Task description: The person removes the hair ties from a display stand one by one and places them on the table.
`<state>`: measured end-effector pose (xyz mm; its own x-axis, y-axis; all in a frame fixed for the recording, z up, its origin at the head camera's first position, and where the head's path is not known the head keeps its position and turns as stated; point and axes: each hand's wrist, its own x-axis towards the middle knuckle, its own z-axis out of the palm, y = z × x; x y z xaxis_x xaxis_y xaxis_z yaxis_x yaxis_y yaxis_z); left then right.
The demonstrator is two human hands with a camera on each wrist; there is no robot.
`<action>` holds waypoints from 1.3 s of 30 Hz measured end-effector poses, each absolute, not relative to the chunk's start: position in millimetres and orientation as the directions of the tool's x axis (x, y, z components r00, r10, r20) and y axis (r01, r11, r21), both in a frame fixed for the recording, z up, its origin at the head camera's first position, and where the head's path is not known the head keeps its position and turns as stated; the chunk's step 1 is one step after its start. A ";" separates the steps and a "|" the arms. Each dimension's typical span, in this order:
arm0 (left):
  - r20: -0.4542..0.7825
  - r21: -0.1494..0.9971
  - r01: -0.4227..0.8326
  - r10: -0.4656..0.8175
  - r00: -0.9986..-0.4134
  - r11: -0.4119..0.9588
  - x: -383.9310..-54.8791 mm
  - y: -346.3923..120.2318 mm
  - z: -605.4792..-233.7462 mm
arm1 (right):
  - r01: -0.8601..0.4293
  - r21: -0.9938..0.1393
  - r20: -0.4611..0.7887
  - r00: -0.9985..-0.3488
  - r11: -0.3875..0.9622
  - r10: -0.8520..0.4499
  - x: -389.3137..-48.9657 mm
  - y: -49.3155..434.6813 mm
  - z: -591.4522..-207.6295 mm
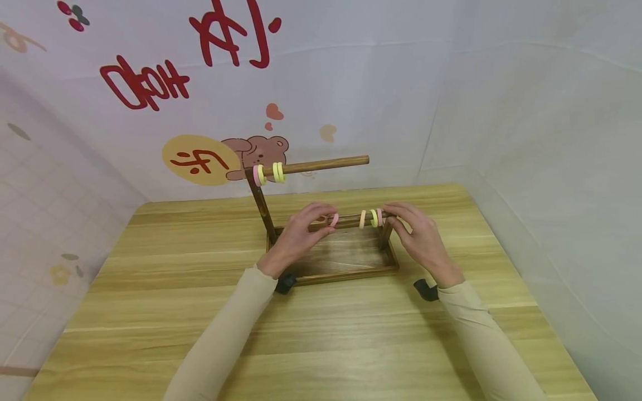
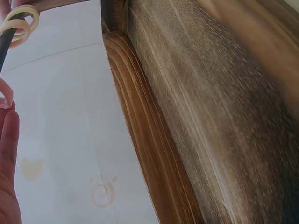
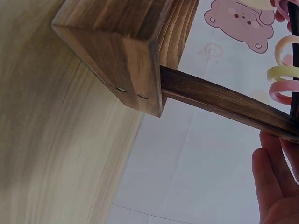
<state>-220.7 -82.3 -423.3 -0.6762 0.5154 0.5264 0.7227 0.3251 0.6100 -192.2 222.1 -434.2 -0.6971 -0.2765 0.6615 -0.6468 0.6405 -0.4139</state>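
A dark wooden rack with a tray base (image 1: 346,274) carries two bars at different heights. My left hand (image 1: 301,231) pinches a pink ring (image 1: 334,220) between thumb and fingers at the left end of the lower bar (image 1: 348,220). Whether that ring encircles the bar, I cannot tell. Farther right on this bar hang a peach ring (image 1: 362,219), a yellow ring (image 1: 374,218) and another pink ring (image 3: 282,92). My right hand (image 1: 418,234) grips the bar's right end, where it meets the short post (image 3: 224,100).
On the upper bar (image 1: 326,165), a pink ring (image 1: 256,176) and several yellow rings (image 1: 278,172) hang near the tall left post (image 1: 262,206). The rack stands on a wood-grain table (image 1: 351,345), before a white printed backdrop (image 1: 401,100). Black pieces show near both wrists.
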 end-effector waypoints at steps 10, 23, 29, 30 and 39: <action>0.540 0.583 0.728 0.498 -0.678 0.360 -215.8 -94.7 -421.6 | -0.638 -0.416 0.654 -0.705 0.648 -0.274 -191.8 221.3 -434.3; 0.560 0.552 0.734 0.477 -0.678 0.395 -207.1 -111.0 -420.4 | -0.645 -0.417 0.664 -0.697 0.641 -0.270 -193.8 223.1 -437.7; 0.531 0.568 0.712 0.478 -0.700 0.412 -198.9 -118.8 -417.8 | -0.655 -0.410 0.673 -0.687 0.635 -0.275 -194.0 223.8 -437.9; 0.531 0.566 0.714 0.480 -0.699 0.412 -197.7 -120.1 -417.6 | -0.656 -0.409 0.675 -0.685 0.634 -0.274 -193.9 223.8 -437.8; 0.543 0.544 0.740 0.507 -0.669 0.394 -187.5 -130.6 -417.5 | -0.666 -0.400 0.691 -0.671 0.630 -0.270 -194.4 223.1 -437.5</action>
